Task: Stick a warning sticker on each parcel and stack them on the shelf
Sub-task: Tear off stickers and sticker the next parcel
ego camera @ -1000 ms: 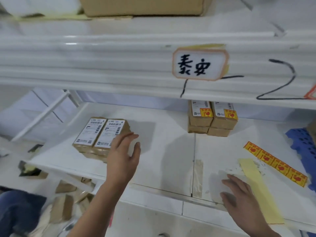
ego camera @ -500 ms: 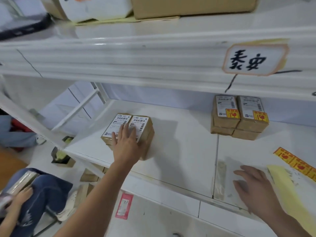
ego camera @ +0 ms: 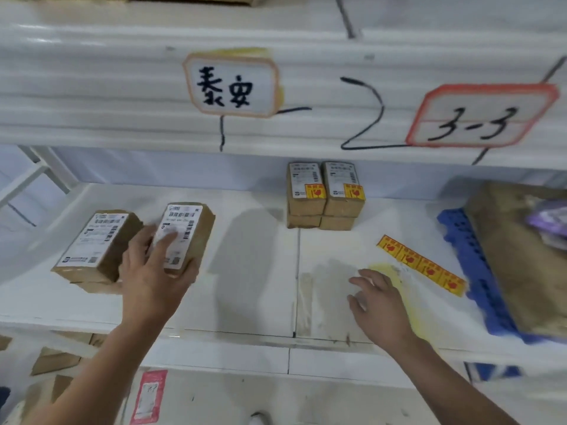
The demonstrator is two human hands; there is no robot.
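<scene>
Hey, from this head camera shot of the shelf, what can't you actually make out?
Head view only.
- Held parcel: label print blurred, partly covered by fingers of the left hand.
- Lower parcel of the left stack: mostly hidden under the top parcel.
- Brown package: blurred, cut off by the right edge.
- Right hand: whether it touches the shelf is unclear.
- Sticker strip: symbols too blurred to read.

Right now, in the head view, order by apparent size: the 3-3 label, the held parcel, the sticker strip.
1. 3-3 label
2. held parcel
3. sticker strip
Camera nearness may flatter the label.
</scene>
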